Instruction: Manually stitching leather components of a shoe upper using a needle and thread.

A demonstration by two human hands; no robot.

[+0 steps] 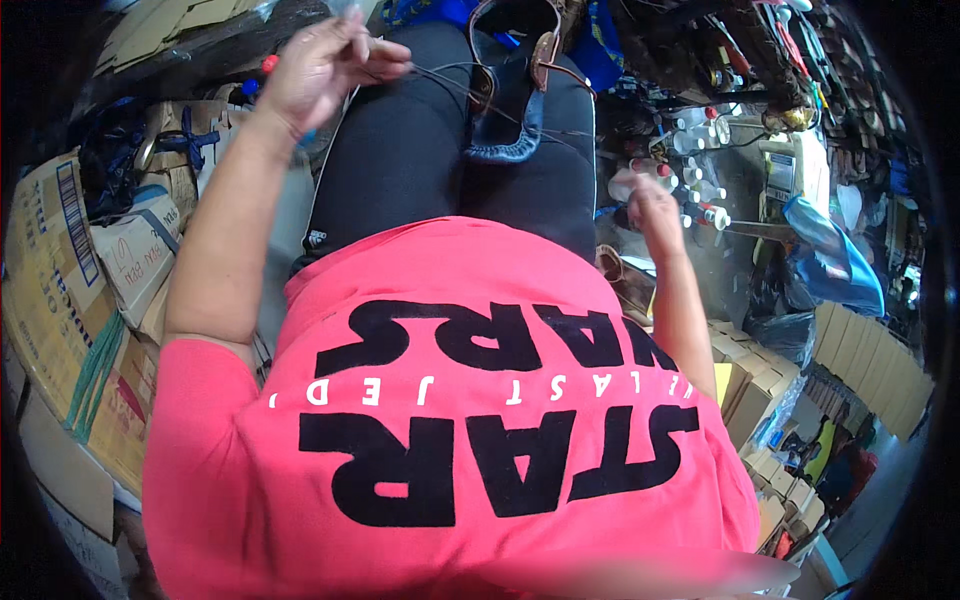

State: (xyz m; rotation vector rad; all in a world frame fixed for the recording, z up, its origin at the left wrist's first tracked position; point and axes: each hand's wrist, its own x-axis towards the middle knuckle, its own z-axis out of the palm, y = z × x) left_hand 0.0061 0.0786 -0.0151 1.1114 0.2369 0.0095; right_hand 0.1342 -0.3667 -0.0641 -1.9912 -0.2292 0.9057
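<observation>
Between my knees, on black trousers (400, 140), rests a brown leather piece (543, 55) with an open loop shape and a dark, curved, shiny edge at its near end. Its exact kind is unclear. Dark thread (440, 78) runs from it toward my left hand (325, 68), which is raised to the left with fingers bent around the strand. Off to the right, my right hand (655, 208) is held up apart from the leather, fingers curled and slightly blurred. Whatever may be in those fingers is too small to make out.
Several clear plastic bottles (690, 140) stand at the right, near a blue plastic bag (835, 260). Cardboard boxes (755, 385) are stacked at the lower right. More cardboard (60, 280) and a white box (135, 250) lie at the left.
</observation>
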